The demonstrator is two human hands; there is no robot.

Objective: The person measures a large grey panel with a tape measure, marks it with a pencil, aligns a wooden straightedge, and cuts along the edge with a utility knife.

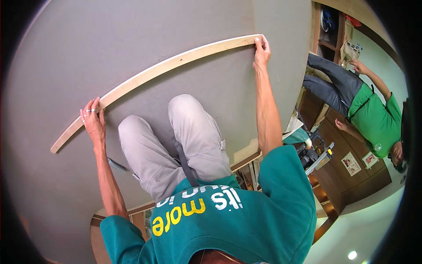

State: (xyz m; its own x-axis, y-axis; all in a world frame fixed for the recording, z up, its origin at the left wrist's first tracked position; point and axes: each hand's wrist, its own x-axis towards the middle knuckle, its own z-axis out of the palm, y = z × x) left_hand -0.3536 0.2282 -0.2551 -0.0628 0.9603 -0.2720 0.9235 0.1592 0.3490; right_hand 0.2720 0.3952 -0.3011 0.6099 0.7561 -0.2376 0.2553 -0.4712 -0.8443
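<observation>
Both hands press a long pale wooden strip [167,66] onto a flat grey board [88,44]: left hand [93,121] lower left, fingers seemingly curled over it; right hand [262,52] pinching its upper-right end.

Two small rectangular printed sheets hang on the dark brown wooden cabinet front at the right of the frame: a white sheet with a reddish picture [351,163], and just right of it a pale framed sheet with pink-red patches [370,159]. No screens show.
</observation>
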